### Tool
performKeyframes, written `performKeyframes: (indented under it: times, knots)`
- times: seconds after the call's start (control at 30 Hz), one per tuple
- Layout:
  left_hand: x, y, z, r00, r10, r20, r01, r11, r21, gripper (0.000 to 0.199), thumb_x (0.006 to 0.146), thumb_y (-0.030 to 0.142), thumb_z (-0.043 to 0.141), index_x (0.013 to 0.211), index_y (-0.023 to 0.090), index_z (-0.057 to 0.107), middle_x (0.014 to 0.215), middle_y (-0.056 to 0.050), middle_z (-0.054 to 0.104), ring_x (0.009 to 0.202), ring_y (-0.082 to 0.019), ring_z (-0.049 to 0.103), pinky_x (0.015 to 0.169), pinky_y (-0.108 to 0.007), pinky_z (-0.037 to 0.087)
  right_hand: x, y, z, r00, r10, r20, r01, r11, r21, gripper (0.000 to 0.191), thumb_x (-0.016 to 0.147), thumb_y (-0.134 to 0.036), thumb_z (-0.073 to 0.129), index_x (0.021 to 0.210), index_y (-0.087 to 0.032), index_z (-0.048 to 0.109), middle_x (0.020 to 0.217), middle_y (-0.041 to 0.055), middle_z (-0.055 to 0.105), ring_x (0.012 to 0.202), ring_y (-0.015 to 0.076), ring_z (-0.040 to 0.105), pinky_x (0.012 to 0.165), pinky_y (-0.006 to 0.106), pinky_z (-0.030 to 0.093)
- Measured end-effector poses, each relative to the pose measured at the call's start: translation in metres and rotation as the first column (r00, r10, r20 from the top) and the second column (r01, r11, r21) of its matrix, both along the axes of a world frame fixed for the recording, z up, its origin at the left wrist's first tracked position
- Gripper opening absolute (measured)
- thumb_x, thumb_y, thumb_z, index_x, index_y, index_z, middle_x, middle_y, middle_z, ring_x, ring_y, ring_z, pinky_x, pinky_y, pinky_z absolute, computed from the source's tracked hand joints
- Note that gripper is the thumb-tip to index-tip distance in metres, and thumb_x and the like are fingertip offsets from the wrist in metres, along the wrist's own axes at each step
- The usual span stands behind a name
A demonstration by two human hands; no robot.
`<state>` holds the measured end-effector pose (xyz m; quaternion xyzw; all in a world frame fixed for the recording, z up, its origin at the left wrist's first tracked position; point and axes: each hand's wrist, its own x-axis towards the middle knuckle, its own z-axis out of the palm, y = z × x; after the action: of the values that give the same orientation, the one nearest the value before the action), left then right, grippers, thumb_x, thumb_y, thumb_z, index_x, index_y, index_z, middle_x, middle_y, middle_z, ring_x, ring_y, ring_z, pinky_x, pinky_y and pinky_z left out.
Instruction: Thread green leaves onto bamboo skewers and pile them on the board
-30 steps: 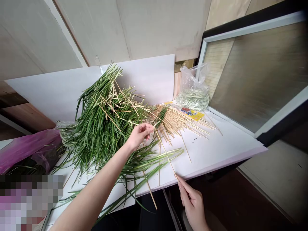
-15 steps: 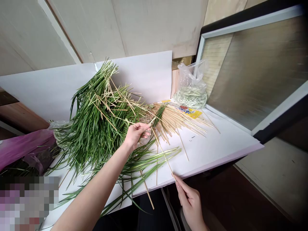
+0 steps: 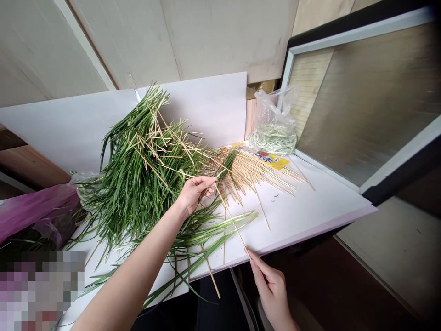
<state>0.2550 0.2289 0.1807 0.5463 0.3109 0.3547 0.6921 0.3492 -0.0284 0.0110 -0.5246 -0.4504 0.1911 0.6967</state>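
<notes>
On your white bench [image 3: 303, 216]: long leaves, thin sticks and a printed packet, all spread out below a pale wall panel.

Your left hand [image 3: 194, 194]: over the bench's middle, fingers curled closed around the upper part of a long bamboo skewer [image 3: 232, 220]; the grip is partly hidden by the fingers.

Your right hand [image 3: 270, 287]: at the bench's near edge, thumb and fingertips [image 3: 253, 263] pinching the skewer's lower end, the rest of the hand relaxed.

Held skewer: slanted across the bench between your two hands, clear of the surface along its span.

Green tuft [image 3: 227, 164]: a narrow bunch of leaves just beyond your left hand, in line with the skewer's upper end; whether it is fixed there, you cannot tell.

Leaf heap [image 3: 144, 179]: a large mound of long green leaves, mixed with pale cut stems, at your left; loose blades [image 3: 213, 232] trail toward you beneath your left forearm.

Skewer fan [image 3: 251, 174]: many bare sticks lying side by side, just right of the heap, with a few strays [image 3: 262, 207] apart from them.

Progress: only the held skewer shows leaves near it; the fan's sticks lie bare, and the heap remains large.

Nearby: a yellow packet [image 3: 267, 160], a clear plastic bag [image 3: 274, 124] of pale green cuttings, and purple plastic sheeting [image 3: 34, 209].
</notes>
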Motion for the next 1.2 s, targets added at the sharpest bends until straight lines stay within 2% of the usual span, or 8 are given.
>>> performKeyframes:
  times: [0.57,0.77,1.2]
  knots:
    - [-0.0006,-0.0026,0.0033,1.0,0.005,0.014,-0.005,1.0,-0.012,0.031,0.056,0.027,0.094,0.074,0.01,0.075,0.061,-0.001,0.064,0.054,-0.008,0.056,0.054,-0.022,0.047,0.0003,-0.0009,-0.001,1.0,0.009,-0.001,-0.009,1.0,0.0,0.033,0.104,-0.023,0.056,0.134,-0.029,0.069,0.126,0.0072,0.072,0.115,0.0307,0.069,0.098,0.04,0.061]
    - [-0.0001,-0.0033,0.0038,0.999,0.036,0.023,-0.035,0.999,-0.029,0.034,0.055,0.031,0.095,0.072,0.011,0.073,0.06,0.001,0.063,0.052,-0.007,0.055,0.052,-0.021,0.047,0.0007,0.0,-0.0001,1.0,0.013,0.017,-0.013,1.0,0.02,0.035,0.104,-0.021,0.056,0.135,-0.032,0.068,0.125,0.0053,0.073,0.113,0.0289,0.07,0.097,0.037,0.061]
    - [-0.0003,-0.0012,0.0002,1.0,0.029,-0.004,-0.029,0.999,-0.026,0.033,0.057,0.03,0.094,0.074,0.011,0.072,0.062,0.0,0.065,0.053,-0.008,0.056,0.053,-0.021,0.048,0.0004,-0.0001,0.0018,1.0,0.006,0.009,-0.006,1.0,0.011,0.034,0.104,-0.023,0.057,0.134,-0.033,0.069,0.124,0.0048,0.073,0.112,0.0296,0.071,0.098,0.039,0.061]
